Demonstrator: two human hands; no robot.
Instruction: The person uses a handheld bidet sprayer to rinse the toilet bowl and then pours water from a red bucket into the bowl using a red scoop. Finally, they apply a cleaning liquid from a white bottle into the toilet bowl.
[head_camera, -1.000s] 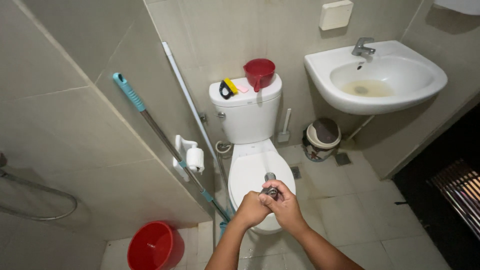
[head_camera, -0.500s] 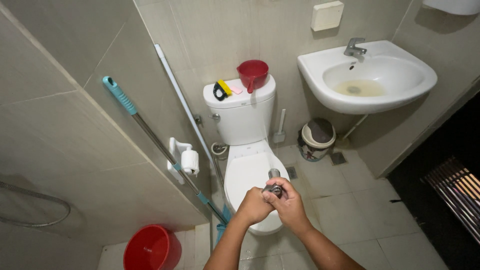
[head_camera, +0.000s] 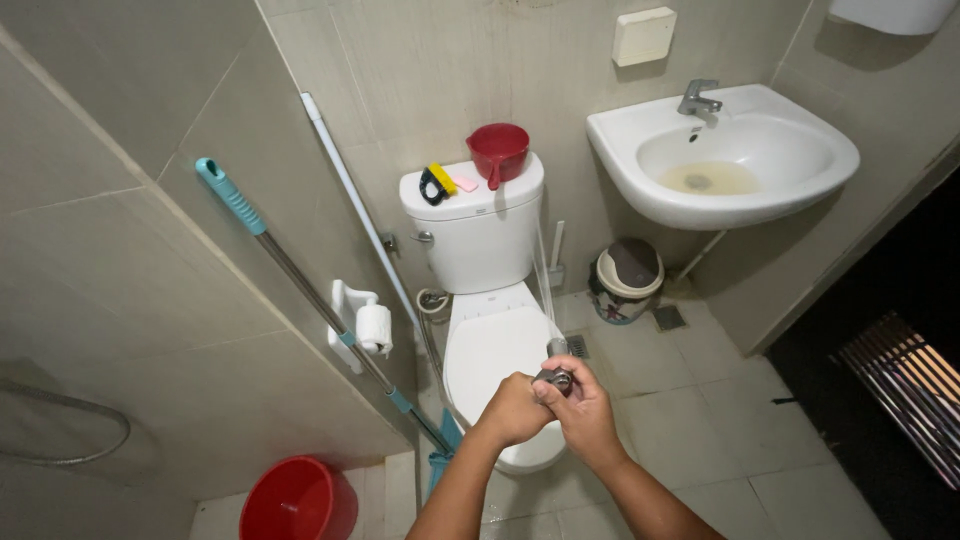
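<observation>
Head view: left hand (head_camera: 515, 408) and right hand (head_camera: 585, 412) pressed together around a metal sprayer (head_camera: 555, 377), held over the closed toilet (head_camera: 497, 350), hose trailing to the wall. No water yet visible. Mop (head_camera: 320, 300), red bucket (head_camera: 298, 500), sink (head_camera: 790, 195) untouched.

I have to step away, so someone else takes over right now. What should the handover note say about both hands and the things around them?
Left hand and right hand: both closed around a small metal spray head, held over the closed toilet lid; its hose runs up beside the tank.
Nearby: mop leaning on the left wall, red bucket on the floor, red dipper on the tank.
Done: spray head in hand.
Left: cannot tell from this view.
</observation>
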